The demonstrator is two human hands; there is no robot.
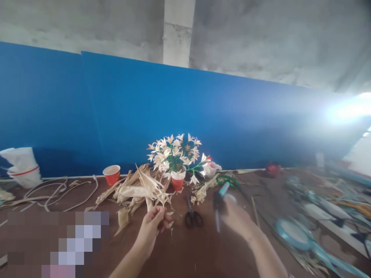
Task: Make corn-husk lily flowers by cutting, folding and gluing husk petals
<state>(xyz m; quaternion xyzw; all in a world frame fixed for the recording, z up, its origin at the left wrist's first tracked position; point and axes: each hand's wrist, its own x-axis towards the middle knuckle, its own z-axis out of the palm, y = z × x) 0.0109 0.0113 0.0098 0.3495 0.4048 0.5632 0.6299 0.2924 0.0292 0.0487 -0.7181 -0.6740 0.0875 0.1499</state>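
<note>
My left hand (pixel 158 221) is closed in a pinch on a small pale husk flower (pixel 163 198), whose petals point up above the fingertips. Motion smears my right hand (pixel 235 216), which is around a dark tool with a light-blue end (pixel 219 204); its exact kind is too blurred to make out. Between my hands lie black-handled scissors (pixel 193 219), blades pointing away from me. Behind them, a red and white paper cup (pixel 178 181) holds a bunch of cream flowers (pixel 174 150) on green stems.
Dried husks (pixel 131 193) are heaped left of the flowers, beside another red paper cup (pixel 111 175). A white cable (pixel 82 200) curls at the left near a white container (pixel 25 173). Light-blue tape (pixel 294 233) and blurred clutter cover the right. A blue panel (pixel 130 108) stands behind the table.
</note>
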